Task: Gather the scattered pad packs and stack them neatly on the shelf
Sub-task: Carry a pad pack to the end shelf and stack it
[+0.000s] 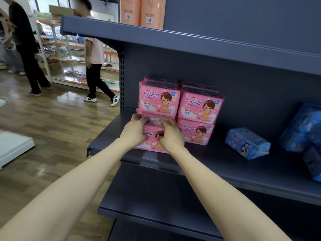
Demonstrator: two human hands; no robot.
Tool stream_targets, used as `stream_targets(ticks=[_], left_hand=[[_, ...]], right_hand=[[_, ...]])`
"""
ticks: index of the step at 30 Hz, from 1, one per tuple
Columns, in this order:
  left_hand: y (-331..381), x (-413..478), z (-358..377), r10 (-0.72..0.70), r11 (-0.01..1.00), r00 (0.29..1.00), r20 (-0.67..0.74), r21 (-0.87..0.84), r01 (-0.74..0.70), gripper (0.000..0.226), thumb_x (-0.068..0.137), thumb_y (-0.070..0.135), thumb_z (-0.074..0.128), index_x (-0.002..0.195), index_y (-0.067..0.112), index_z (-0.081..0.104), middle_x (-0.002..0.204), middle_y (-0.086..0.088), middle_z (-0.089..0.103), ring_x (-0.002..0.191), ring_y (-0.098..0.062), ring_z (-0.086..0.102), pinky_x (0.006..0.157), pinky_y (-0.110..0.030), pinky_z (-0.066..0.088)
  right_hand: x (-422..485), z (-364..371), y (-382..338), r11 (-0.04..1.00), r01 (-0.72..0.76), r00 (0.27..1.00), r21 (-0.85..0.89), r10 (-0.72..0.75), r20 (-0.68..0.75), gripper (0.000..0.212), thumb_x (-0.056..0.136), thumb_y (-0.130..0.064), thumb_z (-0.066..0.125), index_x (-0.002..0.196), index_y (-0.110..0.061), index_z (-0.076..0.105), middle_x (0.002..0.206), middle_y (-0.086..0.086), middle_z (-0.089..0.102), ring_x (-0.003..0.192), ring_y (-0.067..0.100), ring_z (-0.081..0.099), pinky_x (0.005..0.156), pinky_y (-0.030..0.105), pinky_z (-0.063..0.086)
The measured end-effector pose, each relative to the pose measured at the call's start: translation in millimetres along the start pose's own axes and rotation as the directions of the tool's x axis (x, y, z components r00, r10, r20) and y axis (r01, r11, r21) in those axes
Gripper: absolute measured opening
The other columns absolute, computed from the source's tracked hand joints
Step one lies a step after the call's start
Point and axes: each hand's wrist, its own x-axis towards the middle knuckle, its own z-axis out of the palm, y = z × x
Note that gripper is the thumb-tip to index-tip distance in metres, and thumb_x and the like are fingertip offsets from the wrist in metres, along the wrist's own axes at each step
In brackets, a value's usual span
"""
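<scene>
Foreground: left forearm [78, 180] and right forearm [217, 188] reach up from the bottom edge toward a dark grey shelf [225, 164] in a shop aisle.
Far left: bystanders [26, 49] stand or walk on the wood floor [52, 119], well apart from the work.
Left hand: the left hand [134, 132] has its grip clamped on the lower-left pink pack [150, 139], fingers curled over the pack's top left edge.
Pack in hand: it sits at the shelf's left end, front face out, jutting slightly forward of its neighbours, with the upper-left pink pack [159, 100] resting on top.
Right hand: the right hand [171, 135] has its grip clamped on the same pack at its top right, fingers hooked over the edge, just beside the left.
Pink stack: to the right, the upper-right pink pack [199, 106] sits on the lower-right pink pack [197, 133], touching the held column; further packs show behind, partly hidden.
Right side: a small blue pack [247, 143] lies tilted and alone; larger blue packs [302, 127] are heaped at the frame's edge, not yet stacked.
Risk: a push or tug on the bottom pack looks likely to shift the one on top, which could slide off the shelf lip or lean into the neighbouring column. The soft wrapping may also buckle under hooked fingers and leave the stack crooked.
Progress: seemingly midway, with pink nearly tidy and blue outstanding.
</scene>
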Motion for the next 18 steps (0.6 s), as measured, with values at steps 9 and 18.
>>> stream_targets(ticks=[9,18], left_hand=[[-3.4,2.3,4.4,0.015,1.000,1.000,-0.013,-0.001,-0.015,0.067,0.076,0.014,0.069,0.137,0.018,0.041,0.140,-0.012,0.032,0.115,-0.036,0.050,0.093,-0.041,0.045],[-7.3,2.1,6.3,0.035,0.998,0.999,-0.006,0.048,-0.034,0.069,0.076,0.019,0.070,0.137,0.020,0.039,0.141,-0.011,0.031,0.116,-0.038,0.047,0.092,-0.047,0.046]], right_hand=[[0.5,0.9,0.2,0.998,-0.001,1.000,-0.056,0.002,0.021,0.054,0.092,-0.018,0.054,0.142,-0.016,0.034,0.145,0.006,0.030,0.116,0.036,0.048,0.091,0.044,0.048],[-2.7,2.5,2.4,0.997,0.017,0.999,-0.069,-0.014,0.032,0.060,0.090,-0.015,0.056,0.145,-0.017,0.030,0.150,0.004,0.025,0.117,0.036,0.050,0.091,0.042,0.047]])
